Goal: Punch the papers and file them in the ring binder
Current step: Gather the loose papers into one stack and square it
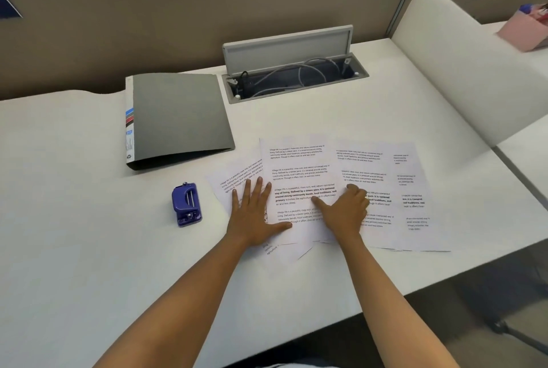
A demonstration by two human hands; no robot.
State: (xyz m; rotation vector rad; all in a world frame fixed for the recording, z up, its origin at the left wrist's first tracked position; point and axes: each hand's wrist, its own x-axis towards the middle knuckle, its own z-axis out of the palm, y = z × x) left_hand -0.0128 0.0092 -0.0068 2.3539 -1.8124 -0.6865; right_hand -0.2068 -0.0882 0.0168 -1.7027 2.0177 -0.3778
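Note:
Several printed white papers (382,184) lie fanned out and overlapping on the white desk (74,234). My left hand (258,213) lies flat with straight, spread fingers on the left sheets. My right hand (344,210) rests on the middle sheets, thumb stretched left, its fingers bent at the far side. A closed grey ring binder (178,118) lies flat behind the papers to the left, spine facing left. A blue hole punch (186,204) stands on the desk left of my left hand.
An open grey cable tray (296,77) with wires sits in the desk behind the papers. A beige partition wall (148,26) closes the back. The desk's edge runs diagonally at the right, with a neighbouring desk and a pink box (525,32) beyond.

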